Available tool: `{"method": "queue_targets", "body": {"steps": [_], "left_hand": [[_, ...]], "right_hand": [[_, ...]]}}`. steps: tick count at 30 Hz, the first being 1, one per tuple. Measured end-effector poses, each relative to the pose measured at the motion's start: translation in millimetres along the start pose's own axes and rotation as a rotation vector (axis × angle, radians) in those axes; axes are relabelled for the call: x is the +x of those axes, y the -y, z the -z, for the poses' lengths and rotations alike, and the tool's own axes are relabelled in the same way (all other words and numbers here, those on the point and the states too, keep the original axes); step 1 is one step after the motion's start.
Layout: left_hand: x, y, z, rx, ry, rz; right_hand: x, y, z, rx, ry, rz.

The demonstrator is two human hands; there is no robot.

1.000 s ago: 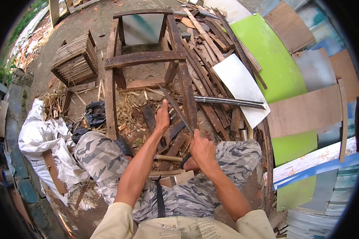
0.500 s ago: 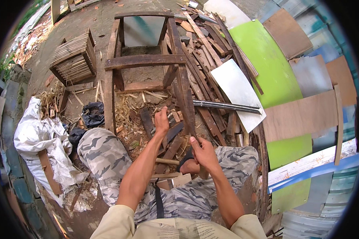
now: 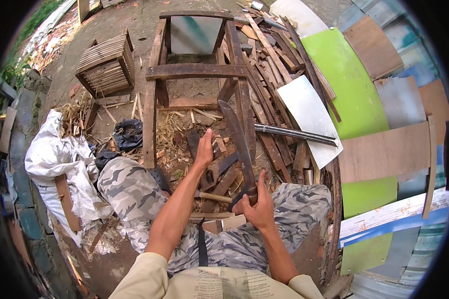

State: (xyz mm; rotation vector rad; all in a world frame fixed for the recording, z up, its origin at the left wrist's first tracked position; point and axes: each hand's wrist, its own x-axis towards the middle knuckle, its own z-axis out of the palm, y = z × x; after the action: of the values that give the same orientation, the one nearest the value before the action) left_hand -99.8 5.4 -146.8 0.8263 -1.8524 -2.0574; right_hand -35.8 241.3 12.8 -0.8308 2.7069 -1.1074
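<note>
My right hand grips the handle of a long dark machete, whose blade points up and away over the wood pile. My left hand reaches forward and holds a small upright piece of dark wood among scraps on the ground. Both hands work between my knees, which are in camouflage trousers. A pile of split wood pieces lies under the hands.
A dark wooden frame stands ahead. A slatted wooden crate sits at far left, a white sack lies left. Planks, a white board, a metal bar and green panels lie to the right.
My right hand has raised the machete, so its blade now stands clear above the wood. My left hand stays forward on the wood piece.
</note>
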Motion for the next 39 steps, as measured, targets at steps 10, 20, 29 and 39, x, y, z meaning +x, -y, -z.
{"method": "queue_targets", "body": {"steps": [10,20,29,39], "left_hand": [[12.9,28.4,13.9,-0.085,-0.055,-0.062],[4.6,27.2,3.8,-0.212,-0.078,-0.052],[32.5,90.9,33.0,-0.189,-0.275,-0.092],[6.2,55.3,18.0,0.077,-0.138,-0.239]], "right_hand": [[22.2,6.5,-10.8,-0.119,0.038,0.219],[38.9,3.2,-11.8,-0.095,0.105,0.27],[52.1,5.3,-14.5,-0.021,0.108,0.287],[55.4,27.7,-1.6,-0.109,0.278,0.253]]}}
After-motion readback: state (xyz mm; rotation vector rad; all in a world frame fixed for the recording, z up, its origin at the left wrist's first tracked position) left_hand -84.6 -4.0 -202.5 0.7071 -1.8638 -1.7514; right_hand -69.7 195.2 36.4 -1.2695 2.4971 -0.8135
